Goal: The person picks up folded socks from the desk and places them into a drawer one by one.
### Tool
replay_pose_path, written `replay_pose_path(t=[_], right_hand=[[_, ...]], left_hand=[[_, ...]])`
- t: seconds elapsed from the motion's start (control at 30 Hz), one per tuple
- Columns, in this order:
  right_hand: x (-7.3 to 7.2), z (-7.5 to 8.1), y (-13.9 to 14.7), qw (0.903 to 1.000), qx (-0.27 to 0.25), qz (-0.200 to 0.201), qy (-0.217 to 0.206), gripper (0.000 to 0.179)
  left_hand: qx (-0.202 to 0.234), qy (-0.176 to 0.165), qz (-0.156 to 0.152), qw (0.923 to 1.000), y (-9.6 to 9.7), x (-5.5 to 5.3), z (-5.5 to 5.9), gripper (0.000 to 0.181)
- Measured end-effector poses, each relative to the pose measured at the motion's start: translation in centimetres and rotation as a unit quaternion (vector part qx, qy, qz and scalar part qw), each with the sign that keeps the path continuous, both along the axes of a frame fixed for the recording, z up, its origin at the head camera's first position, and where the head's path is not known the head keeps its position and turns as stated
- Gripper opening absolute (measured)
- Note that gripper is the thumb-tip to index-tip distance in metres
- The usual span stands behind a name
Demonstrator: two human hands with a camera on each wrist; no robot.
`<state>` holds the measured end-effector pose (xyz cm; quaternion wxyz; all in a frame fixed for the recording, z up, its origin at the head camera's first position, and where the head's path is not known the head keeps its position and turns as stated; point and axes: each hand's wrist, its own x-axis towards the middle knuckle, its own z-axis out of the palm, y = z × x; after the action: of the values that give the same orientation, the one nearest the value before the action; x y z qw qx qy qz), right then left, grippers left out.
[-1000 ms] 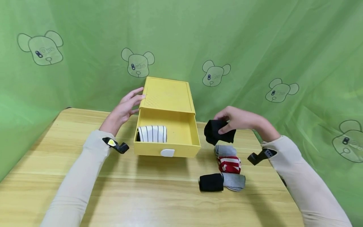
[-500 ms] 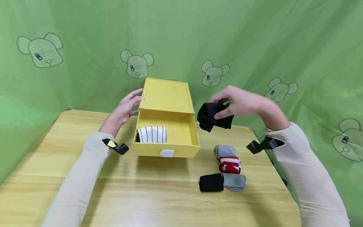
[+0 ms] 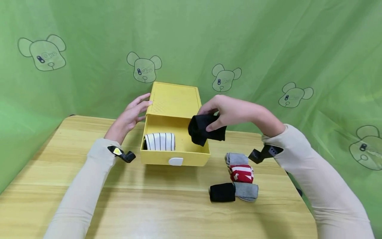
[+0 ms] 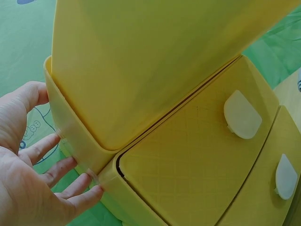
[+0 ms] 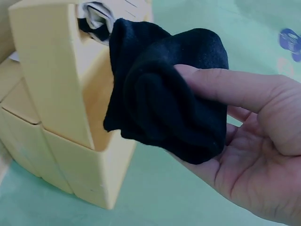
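Observation:
In the head view my right hand [image 3: 228, 113] pinches a folded black sock [image 3: 206, 128] over the right side of a pulled-out yellow drawer [image 3: 176, 158]. The right wrist view shows the thumb [image 5: 235, 87] on top of the sock, with the other fingers partly hidden beneath it. A white sock with dark stripes [image 3: 160, 141] lies in the drawer's left part. My left hand [image 3: 131, 114] rests against the left side of the yellow cabinet [image 3: 176, 99]. Its fingers [image 4: 61, 167] are spread and touch the cabinet wall in the left wrist view.
On the table [image 3: 134, 205], right of the drawer, lie folded socks: a grey one [image 3: 237, 158], a red-and-white one [image 3: 241, 173], a black one [image 3: 222, 192] and another grey one [image 3: 246, 191]. A green curtain [image 3: 185, 39] hangs behind. Closed drawers [image 4: 188, 150] sit below the open one.
My right hand has lifted the black sock from above the other socks and carried it left, over the drawer's right edge. The left hand stays at the cabinet's side.

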<state>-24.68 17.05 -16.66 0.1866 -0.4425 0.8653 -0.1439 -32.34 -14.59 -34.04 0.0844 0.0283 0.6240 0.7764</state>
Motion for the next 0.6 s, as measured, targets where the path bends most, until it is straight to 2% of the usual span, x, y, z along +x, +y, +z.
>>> replay_pose_path(t=[0.6], right_hand=[[-0.4,-2.3,-2.8,0.9993,0.017,0.027,-0.018,0.018]], left_hand=[[-0.006,0.004,-0.007,0.9999,0.1,0.1,0.0,0.067]])
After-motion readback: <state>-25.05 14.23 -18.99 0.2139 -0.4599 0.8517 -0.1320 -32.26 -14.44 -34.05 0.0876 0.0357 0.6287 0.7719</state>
